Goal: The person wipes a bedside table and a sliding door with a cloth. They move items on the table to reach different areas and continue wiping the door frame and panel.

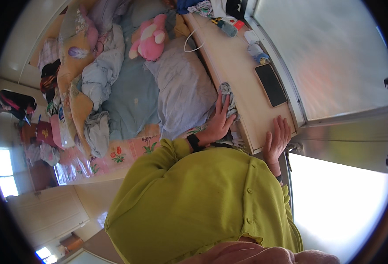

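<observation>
My left hand (pixel 216 127), with a black band at the wrist, lies over a crumpled grey patterned cloth (pixel 226 88) at the bed-side edge of a pale wooden ledge (pixel 243 85). Part of the cloth shows between the thumb and fingers. Palm down, my right hand (pixel 278 138) rests on the near right corner of the ledge, holding nothing. Beyond it on the ledge lies a smartphone (pixel 270 85) with a dark screen.
Left of the ledge is a bed with a grey pillow (pixel 187 85), a pink plush toy (pixel 151 38) and a rumpled quilt (pixel 103 72). A white cable (pixel 194 50), a small bottle (pixel 227 28) and a white adapter (pixel 251 37) sit farther up. A frosted window (pixel 332 59) borders the ledge.
</observation>
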A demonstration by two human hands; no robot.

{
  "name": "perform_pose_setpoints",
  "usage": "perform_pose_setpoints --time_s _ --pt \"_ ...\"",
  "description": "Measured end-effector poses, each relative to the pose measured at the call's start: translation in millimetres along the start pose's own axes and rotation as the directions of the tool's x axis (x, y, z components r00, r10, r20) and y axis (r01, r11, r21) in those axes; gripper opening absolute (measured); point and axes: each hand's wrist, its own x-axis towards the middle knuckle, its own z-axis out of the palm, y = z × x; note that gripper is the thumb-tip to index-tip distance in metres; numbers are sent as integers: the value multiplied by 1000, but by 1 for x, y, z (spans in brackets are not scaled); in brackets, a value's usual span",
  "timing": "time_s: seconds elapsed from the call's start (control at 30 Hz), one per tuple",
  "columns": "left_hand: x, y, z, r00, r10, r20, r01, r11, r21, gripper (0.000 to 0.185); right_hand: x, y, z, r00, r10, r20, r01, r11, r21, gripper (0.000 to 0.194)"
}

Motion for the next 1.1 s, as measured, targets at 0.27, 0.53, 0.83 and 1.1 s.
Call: perform_pose_setpoints --time_s 0.27,0.53,0.83,1.1 --pt "22 -27 15 977 -154 -146 141 985 -99 70 2 0 -1 999 7 53 -4 999 -43 54" --pt "138 -158 -27 917 132 -377 -32 965 260 56 6 -3 -3 997 -19 77 25 997 -73 54" --pt "136 -118 -43 912 -247 -327 232 969 -84 61 4 -3 -2 996 -2 90 16 989 -148 50" --pt "40 -64 15 897 -364 -250 341 931 -130 60 3 -1 1 997 -2 83 14 989 -147 48"
